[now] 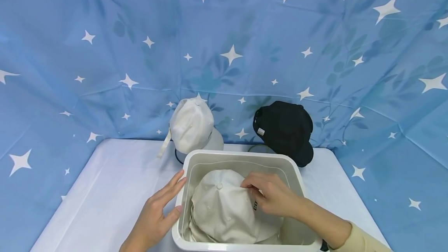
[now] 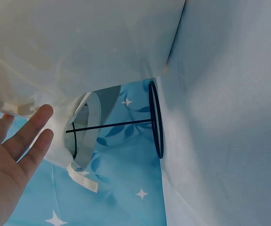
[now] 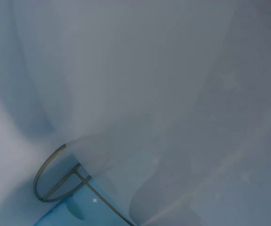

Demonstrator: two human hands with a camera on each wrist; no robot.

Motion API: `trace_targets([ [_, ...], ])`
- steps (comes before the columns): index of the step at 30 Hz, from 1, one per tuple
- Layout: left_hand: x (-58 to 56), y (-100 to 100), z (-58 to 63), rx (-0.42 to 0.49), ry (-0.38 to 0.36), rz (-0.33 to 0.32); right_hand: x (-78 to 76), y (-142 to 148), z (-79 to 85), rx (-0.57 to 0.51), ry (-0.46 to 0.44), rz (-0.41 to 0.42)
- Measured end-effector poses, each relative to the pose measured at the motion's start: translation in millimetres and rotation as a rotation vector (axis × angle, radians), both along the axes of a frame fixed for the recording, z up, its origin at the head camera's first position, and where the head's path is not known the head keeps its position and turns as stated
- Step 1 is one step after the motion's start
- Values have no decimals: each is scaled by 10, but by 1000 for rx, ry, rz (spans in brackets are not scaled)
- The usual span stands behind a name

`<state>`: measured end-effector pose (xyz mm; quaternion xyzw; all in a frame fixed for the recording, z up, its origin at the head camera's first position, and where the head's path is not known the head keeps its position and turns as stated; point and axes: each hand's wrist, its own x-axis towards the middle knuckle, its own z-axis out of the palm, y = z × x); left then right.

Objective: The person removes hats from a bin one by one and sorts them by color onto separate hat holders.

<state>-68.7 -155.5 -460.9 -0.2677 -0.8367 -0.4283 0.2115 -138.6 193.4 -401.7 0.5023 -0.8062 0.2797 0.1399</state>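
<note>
White plastic makes up the box (image 1: 241, 154) on the white table (image 1: 119, 182), and I think of it as the middle of a big clock, with the person at six. A cream cap (image 1: 217, 205) sits inside, more to the nine o'clock side, with its round button up and its brim toward four o'clock. Dark letters show on its front, partly hidden. More pale cloth (image 1: 197, 233) peeks out under it.

The right hand (image 1: 273, 193) comes in from four o'clock, out of a beige sleeve (image 1: 360, 238). Its thumb and fingers pinch a bit of the cream cap near the letters. The left hand (image 1: 157, 211) is at nine o'clock, fingers long and spread wide, tips at the box's rim. It grips nothing.

Behind the box, at eleven o'clock, a white cap (image 1: 192, 125) sits on a black wire stand (image 2: 121, 124), its strap (image 1: 164, 145) dangling. At one o'clock is a black cap (image 1: 285, 125), with a little white tag (image 1: 260, 132). A brownish wire stand (image 3: 102, 197) is under it. Blue cloth (image 1: 224, 14) with white stars hangs all around the back and sides.
</note>
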Motion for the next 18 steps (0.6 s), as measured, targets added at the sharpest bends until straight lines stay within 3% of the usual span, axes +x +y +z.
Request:
trace_targets([
  [12, -1, 2, -3, -2, -24, -3, 5, 89, 297, 8, -4, 5],
  [18, 4, 4, -4, 0, -30, -1, -5, 124, 417, 21, 36, 3],
])
